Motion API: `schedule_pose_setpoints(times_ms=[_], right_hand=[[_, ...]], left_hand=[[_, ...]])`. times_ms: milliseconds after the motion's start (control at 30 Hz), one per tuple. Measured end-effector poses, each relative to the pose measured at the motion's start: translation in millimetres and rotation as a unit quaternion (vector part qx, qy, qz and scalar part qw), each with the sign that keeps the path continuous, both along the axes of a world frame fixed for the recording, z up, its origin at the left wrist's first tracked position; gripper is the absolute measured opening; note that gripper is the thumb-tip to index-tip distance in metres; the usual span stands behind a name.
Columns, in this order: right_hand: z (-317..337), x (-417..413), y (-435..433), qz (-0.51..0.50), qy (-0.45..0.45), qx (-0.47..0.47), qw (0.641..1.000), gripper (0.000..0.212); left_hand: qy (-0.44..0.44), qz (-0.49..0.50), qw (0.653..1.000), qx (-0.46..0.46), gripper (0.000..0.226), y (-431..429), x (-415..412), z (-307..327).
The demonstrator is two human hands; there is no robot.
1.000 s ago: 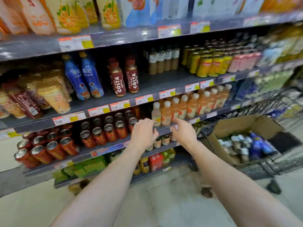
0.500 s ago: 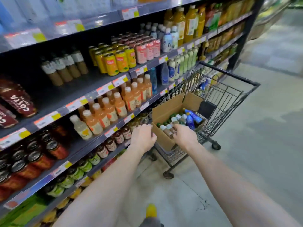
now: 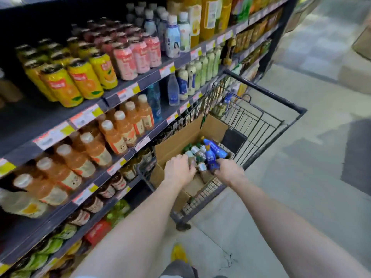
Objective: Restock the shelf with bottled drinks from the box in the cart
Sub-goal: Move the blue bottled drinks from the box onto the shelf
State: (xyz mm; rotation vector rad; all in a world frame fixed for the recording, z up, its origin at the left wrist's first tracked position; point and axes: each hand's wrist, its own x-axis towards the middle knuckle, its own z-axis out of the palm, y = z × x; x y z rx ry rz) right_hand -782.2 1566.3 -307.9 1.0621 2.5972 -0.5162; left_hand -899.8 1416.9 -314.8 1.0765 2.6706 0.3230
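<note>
The person stands beside the wire cart [image 3: 267, 93], and both arms reach forward and down into the open cardboard box [image 3: 180, 141] that sits in its basket. The bottled drinks are in this box: several small bottles with white caps [image 3: 195, 151] stand packed together, one blue bottle [image 3: 210, 157] stands nearly upright among them with its cap up, and a second blue bottle [image 3: 217, 150] lies across the top, its cap toward the far left and its base toward the right. The left grip [image 3: 178, 171] is over the near left corner of the box, its fingers bent down onto the white-capped bottles. The right grip [image 3: 228, 171] is at the near right side, touching the lower part of the upright blue bottle. The backs of both hands face the camera and hide the fingertips, so I cannot tell whether either grip already grasps a bottle or only rests on it. The upright blue bottle is just beside the right grip, on its left, so I judge this grip the nearer one for it; its long axis is vertical, which calls for a straight lift upward. The shelf [image 3: 112, 99] is on the person's left, so a lifted bottle must travel left.
</note>
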Motion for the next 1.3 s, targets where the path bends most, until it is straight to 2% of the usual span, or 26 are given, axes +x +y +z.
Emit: schedule_pose_setpoints(times_ms=[233,467,667,733,867,1067,1300], right_hand=[[-28.6,-44.3,82.8,0.003,-0.035,-0.024,0.999,0.034],[-88.7,-101.1,188.3,0.006,-0.048,-0.092,0.995,0.041],[-153.1,-145.1,268.5,0.054,-0.080,-0.158,0.983,0.038],[-172.9,-154.3,281.5,0.051,-0.080,-0.179,0.979,0.033],[-215.3,-176.4,293.9,0.067,-0.070,-0.203,0.974,0.027],[-264.6,-201.3,299.0,0.045,-0.069,-0.250,0.965,0.052],[-306.2,-208.8,306.6,0.033,-0.045,-0.250,0.967,0.071]], left_hand=[[-0.065,0.043,0.997,-0.026,0.036,76.4,-38.3,-29.0],[-0.166,0.102,0.979,-0.064,0.049,161.6,-63.2,-88.2],[-0.274,0.235,0.929,-0.083,0.075,230.5,-74.6,-136.9],[-0.290,0.279,0.911,-0.089,0.073,250.9,-73.9,-139.6],[-0.332,0.360,0.867,-0.095,0.053,287.2,-75.2,-157.0],[-0.376,0.426,0.818,-0.091,0.060,308.0,-79.1,-220.4],[-0.394,0.465,0.792,-0.036,0.076,319.0,-90.6,-290.0]])
